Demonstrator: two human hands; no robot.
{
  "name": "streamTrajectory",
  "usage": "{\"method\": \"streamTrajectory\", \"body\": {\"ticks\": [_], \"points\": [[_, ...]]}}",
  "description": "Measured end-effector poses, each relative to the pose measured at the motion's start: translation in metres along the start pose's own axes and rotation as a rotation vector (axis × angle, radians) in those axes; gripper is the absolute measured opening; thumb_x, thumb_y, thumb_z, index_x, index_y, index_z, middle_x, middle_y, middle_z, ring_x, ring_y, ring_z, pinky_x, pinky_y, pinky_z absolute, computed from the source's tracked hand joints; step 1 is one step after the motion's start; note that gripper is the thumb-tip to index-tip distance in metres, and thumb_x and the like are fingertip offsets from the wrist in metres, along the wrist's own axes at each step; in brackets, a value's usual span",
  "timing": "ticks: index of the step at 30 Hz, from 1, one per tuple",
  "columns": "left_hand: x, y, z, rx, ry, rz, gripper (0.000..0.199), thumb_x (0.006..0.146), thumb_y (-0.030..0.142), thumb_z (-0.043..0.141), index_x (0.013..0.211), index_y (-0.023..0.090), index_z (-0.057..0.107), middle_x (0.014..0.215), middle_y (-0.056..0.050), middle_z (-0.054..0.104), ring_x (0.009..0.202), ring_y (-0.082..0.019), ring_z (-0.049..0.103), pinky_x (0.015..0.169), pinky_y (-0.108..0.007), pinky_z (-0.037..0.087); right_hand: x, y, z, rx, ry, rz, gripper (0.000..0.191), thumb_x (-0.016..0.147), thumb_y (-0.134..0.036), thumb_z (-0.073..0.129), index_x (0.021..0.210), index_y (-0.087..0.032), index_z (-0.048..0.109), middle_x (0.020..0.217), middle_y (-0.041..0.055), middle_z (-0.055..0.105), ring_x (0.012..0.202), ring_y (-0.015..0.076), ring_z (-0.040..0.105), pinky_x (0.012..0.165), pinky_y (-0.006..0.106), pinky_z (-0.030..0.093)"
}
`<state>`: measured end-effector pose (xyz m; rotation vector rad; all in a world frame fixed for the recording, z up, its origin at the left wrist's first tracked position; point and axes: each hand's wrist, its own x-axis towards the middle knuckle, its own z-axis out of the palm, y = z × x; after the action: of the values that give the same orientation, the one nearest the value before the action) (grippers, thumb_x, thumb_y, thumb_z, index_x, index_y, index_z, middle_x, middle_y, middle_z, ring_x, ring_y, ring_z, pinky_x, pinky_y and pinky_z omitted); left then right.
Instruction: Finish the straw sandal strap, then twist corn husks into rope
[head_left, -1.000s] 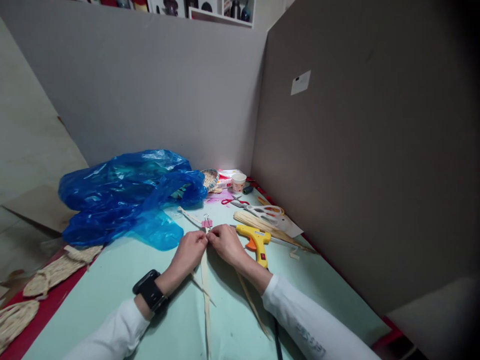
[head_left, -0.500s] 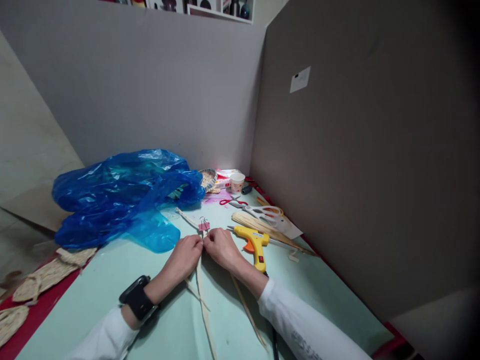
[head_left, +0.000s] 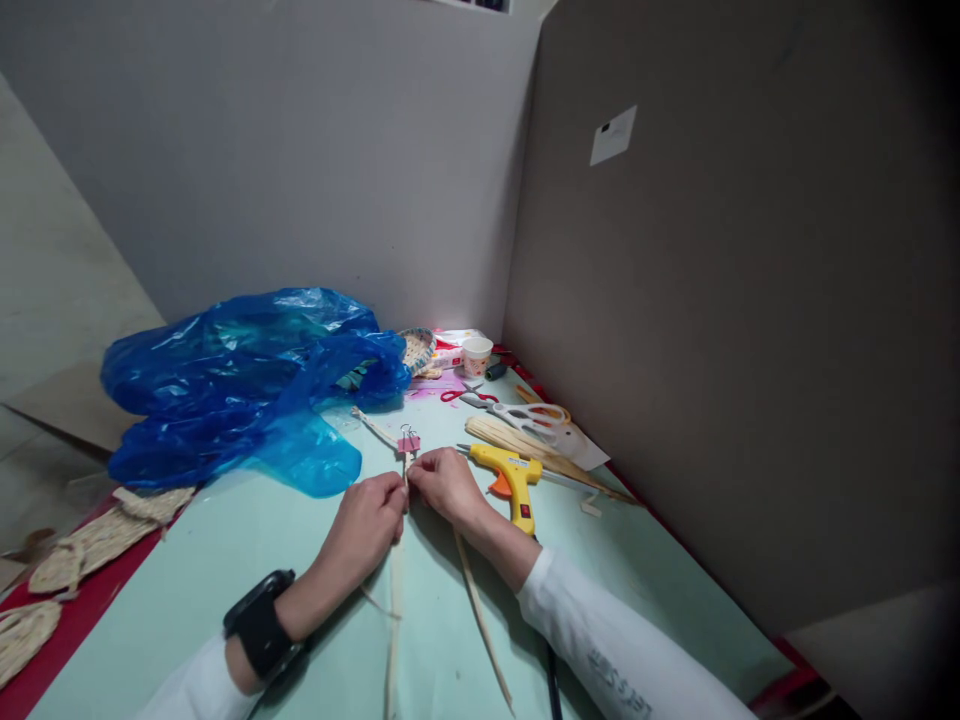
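Pale flat strips of dried plant fibre (head_left: 396, 620) run down the table towards me. A pink binder clip (head_left: 409, 443) grips them at the top, where a short braided end (head_left: 373, 428) sticks out to the upper left. Just below the clip, my left hand (head_left: 369, 510) pinches the strips with its fingers closed. My right hand (head_left: 448, 488) is closed too, pinching the strips a little higher, close under the clip. One loose strip (head_left: 480, 610) trails from beneath my right hand. The fingertips partly hide the woven part between them.
A yellow glue gun (head_left: 514, 475) lies right of my right hand, its cord running towards me. Beyond it are a fibre bundle (head_left: 510, 440), white scissors (head_left: 529, 418), red scissors (head_left: 469, 396) and a paper cup (head_left: 476, 357). A blue plastic bag (head_left: 247, 390) lies left; woven pieces (head_left: 105, 545) at the left edge.
My left hand has shifted slightly down, and my right hand slightly up, opening a small gap between them. The hanging strips have swung left. The view has tilted down a little.
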<state>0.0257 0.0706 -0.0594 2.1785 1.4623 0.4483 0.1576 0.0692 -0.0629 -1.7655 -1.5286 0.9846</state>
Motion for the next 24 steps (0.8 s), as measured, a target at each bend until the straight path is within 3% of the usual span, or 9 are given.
{"method": "streamTrajectory", "body": {"ticks": [5, 8, 10, 13, 16, 20, 24], "points": [[-0.017, 0.014, 0.01, 0.111, 0.032, 0.035, 0.023, 0.088, 0.019, 0.039, 0.084, 0.019, 0.061, 0.073, -0.012, 0.069, 0.068, -0.026, 0.061, 0.06, -0.031, 0.027, 0.004, 0.004, 0.0, 0.168, -0.093, 0.071, 0.024, 0.093, -0.033, 0.058, 0.105, -0.012, 0.062, 0.099, 0.0051, 0.065, 0.08, 0.0151, 0.064, 0.068, 0.03, 0.055], [-0.025, 0.021, 0.01, 0.138, 0.023, 0.063, 0.021, 0.086, 0.019, 0.042, 0.091, 0.019, 0.063, 0.079, -0.014, 0.07, 0.064, -0.026, 0.059, 0.06, -0.032, 0.023, 0.005, 0.004, 0.0, 0.252, -0.14, 0.121, 0.024, 0.094, -0.032, 0.058, 0.108, -0.013, 0.061, 0.103, 0.0061, 0.064, 0.082, 0.0156, 0.064, 0.069, 0.031, 0.055], [-0.027, 0.024, 0.004, 0.124, 0.019, 0.079, 0.016, 0.083, 0.023, 0.048, 0.078, 0.02, 0.063, 0.077, -0.012, 0.069, 0.062, -0.025, 0.057, 0.06, -0.032, 0.023, 0.006, 0.005, 0.001, 0.297, -0.153, 0.145, 0.026, 0.094, -0.032, 0.058, 0.111, -0.013, 0.061, 0.106, 0.0068, 0.064, 0.085, 0.0166, 0.064, 0.072, 0.033, 0.055], [-0.02, 0.021, -0.012, 0.071, 0.085, 0.047, 0.025, 0.083, 0.035, 0.049, 0.063, 0.021, 0.055, 0.073, -0.01, 0.065, 0.07, -0.026, 0.056, 0.064, -0.033, 0.027, 0.007, 0.005, 0.001, 0.356, -0.16, 0.159, 0.027, 0.094, -0.032, 0.058, 0.113, -0.014, 0.06, 0.109, 0.0076, 0.063, 0.089, 0.0178, 0.063, 0.075, 0.035, 0.055], [-0.001, 0.012, -0.023, -0.053, 0.129, -0.012, 0.021, 0.085, 0.031, 0.043, 0.075, 0.02, 0.058, 0.082, -0.009, 0.066, 0.08, -0.026, 0.057, 0.071, -0.033, 0.034, 0.006, 0.006, -0.001, 0.392, -0.17, 0.151, 0.027, 0.094, -0.032, 0.058, 0.113, -0.013, 0.06, 0.108, 0.0075, 0.063, 0.088, 0.0174, 0.064, 0.074, 0.035, 0.055], [0.018, 0.005, -0.015, -0.324, -0.023, -0.035, 0.016, 0.081, 0.025, 0.05, 0.093, 0.017, 0.058, 0.074, -0.004, 0.066, 0.075, -0.022, 0.061, 0.071, -0.032, 0.044, 0.005, 0.006, -0.002, 0.386, -0.184, 0.117, 0.026, 0.094, -0.032, 0.057, 0.111, -0.013, 0.06, 0.104, 0.0064, 0.064, 0.083, 0.0159, 0.064, 0.071, 0.032, 0.056], [0.021, 0.004, -0.004, -0.523, -0.188, -0.122, 0.019, 0.089, 0.02, 0.042, 0.103, 0.014, 0.054, 0.065, 0.002, 0.06, 0.052, -0.013, 0.056, 0.055, -0.027, 0.046, 0.004, 0.009, -0.002, 0.325, -0.176, 0.064, 0.024, 0.095, -0.032, 0.056, 0.107, -0.013, 0.061, 0.097, 0.0049, 0.064, 0.077, 0.0139, 0.063, 0.066, 0.029, 0.055]]}}
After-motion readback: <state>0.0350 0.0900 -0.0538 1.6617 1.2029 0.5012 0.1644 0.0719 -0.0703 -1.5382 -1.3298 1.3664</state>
